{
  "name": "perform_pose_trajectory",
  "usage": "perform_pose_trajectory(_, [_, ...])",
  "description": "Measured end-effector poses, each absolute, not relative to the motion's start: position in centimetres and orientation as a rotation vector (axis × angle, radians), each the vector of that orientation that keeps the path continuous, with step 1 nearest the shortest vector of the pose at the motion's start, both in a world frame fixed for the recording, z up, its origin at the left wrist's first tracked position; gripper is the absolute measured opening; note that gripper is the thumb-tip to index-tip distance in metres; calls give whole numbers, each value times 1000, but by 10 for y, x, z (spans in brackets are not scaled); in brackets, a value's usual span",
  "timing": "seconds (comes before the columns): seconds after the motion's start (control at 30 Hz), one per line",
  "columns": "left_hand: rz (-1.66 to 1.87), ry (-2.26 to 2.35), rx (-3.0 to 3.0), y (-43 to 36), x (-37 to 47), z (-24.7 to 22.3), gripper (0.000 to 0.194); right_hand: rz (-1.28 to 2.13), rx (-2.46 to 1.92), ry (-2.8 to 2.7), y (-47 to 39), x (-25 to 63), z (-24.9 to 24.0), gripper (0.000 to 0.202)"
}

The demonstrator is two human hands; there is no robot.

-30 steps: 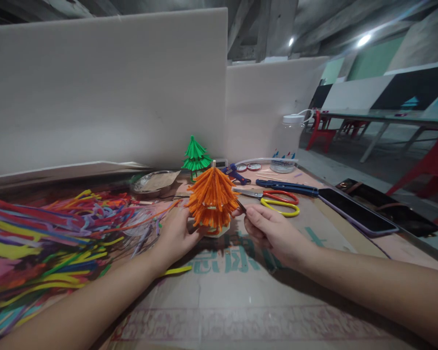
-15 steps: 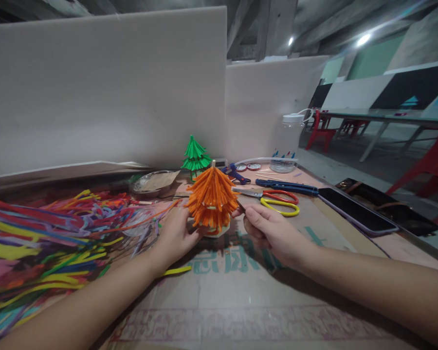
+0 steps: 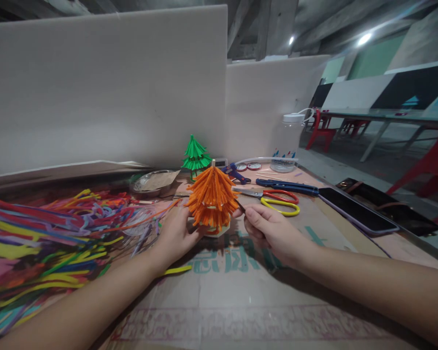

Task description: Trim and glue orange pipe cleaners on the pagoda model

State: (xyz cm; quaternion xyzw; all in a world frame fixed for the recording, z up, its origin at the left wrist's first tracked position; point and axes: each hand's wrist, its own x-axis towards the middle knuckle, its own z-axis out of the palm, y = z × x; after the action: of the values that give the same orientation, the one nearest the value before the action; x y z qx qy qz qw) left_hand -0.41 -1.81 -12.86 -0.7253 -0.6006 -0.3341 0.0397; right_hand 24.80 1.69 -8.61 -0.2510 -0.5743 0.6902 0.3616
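An orange pipe-cleaner tree [image 3: 212,197] with two visible tiers stands upright in front of me, a thin stick poking out of its top. My left hand [image 3: 178,233] is wrapped round its lower left side near the pale base, part of its fingers hidden behind the tree. At the right side of the tree, my right hand [image 3: 266,226] pinches a thin dark strip [image 3: 241,206] whose tip meets the orange branches. What the strip is made of I cannot tell. Behind stands a smaller green pipe-cleaner tree [image 3: 192,155].
Loose coloured pipe cleaners [image 3: 58,238] pile up on the left, beside a foil dish [image 3: 151,182]. Scissors [image 3: 279,201], a blue utility knife [image 3: 286,185], a glue gun [image 3: 235,172], a phone [image 3: 357,211] and a clear bottle [image 3: 286,143] lie or stand to the right. White panels [image 3: 105,92] rise behind.
Almost nothing differs; both hands keep their hold, and the right hand with the dark strip has shifted only very slightly.
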Motion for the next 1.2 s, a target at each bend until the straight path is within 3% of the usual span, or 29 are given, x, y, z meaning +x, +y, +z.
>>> perform_pose_trajectory(0.93, [-995,-1876,-2165,-18,-2,-125,28,1802,-635,-1491,15,250,-83,45])
perform_pose_trajectory(1.2, [-959,-1775,-2184,-23,-1,-123,28,1407,-704,-1511,21,251,-80,38])
